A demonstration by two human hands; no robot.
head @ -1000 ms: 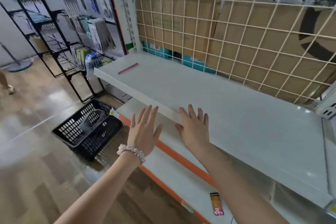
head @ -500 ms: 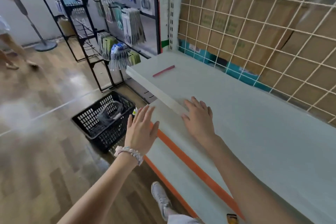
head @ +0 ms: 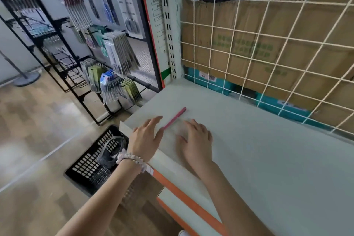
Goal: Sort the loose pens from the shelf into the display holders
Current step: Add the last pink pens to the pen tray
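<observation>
Both hands are out over the white shelf (head: 258,149), palms down, fingers relaxed and spread, holding nothing. The pink pen (head: 174,118) lies flat on the shelf between them, just past the fingertips; its near end sits right beside the left hand (head: 145,139). The right hand (head: 197,140) rests flat on the shelf. A black plastic basket (head: 92,166) sits on the floor below the left wrist, which wears a beaded bracelet (head: 132,160).
</observation>
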